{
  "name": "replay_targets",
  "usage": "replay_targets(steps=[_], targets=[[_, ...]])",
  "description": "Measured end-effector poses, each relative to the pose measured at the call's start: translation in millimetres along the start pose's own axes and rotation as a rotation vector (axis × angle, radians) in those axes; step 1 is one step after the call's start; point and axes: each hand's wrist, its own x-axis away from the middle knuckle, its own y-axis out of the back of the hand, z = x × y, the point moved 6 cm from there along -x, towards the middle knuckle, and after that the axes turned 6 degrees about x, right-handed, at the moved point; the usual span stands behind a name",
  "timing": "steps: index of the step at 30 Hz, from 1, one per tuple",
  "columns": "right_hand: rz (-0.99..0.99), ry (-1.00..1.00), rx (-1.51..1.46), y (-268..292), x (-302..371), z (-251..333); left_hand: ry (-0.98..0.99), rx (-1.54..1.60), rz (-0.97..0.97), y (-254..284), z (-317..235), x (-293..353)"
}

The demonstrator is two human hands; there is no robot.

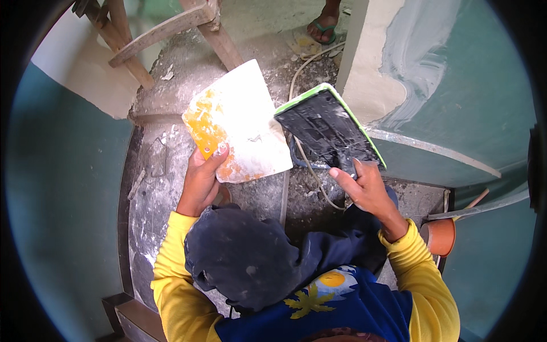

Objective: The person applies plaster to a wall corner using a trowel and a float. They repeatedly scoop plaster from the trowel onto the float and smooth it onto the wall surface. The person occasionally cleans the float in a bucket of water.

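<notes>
My left hand [200, 175] grips the lower left edge of a flat board [245, 122], its thumb lying on top. The board is yellow-orange, mostly coated in white plaster. In my right hand [366, 187] is a black plastering float [327, 125] with a bright green rim. Its black handle side faces up, smeared with white, and my fingers are closed about the handle, partly hidden. The float is tilted, with its upper left corner close to the board's right edge. Both tools are held up above my knees and the floor.
A wooden stand [162, 34] stands at the far left. Beyond, a person's foot in a green flip-flop [325, 31] shows. A pale cable [293, 85] crosses the plaster-spattered floor [159, 228]. Right are a patched green wall [478, 85] and an orange bucket [441, 236].
</notes>
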Motion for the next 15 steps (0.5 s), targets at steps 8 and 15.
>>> replay_targets(steps=[8, 15], targets=[[-0.045, 0.152, 0.219, -26, -5, 7, 0.017, -0.157, 0.070, -4, 1, 4], [-0.329, 0.045, 0.450, 27, 23, -50, 0.000, -0.136, 0.064, 8, 1, 6]])
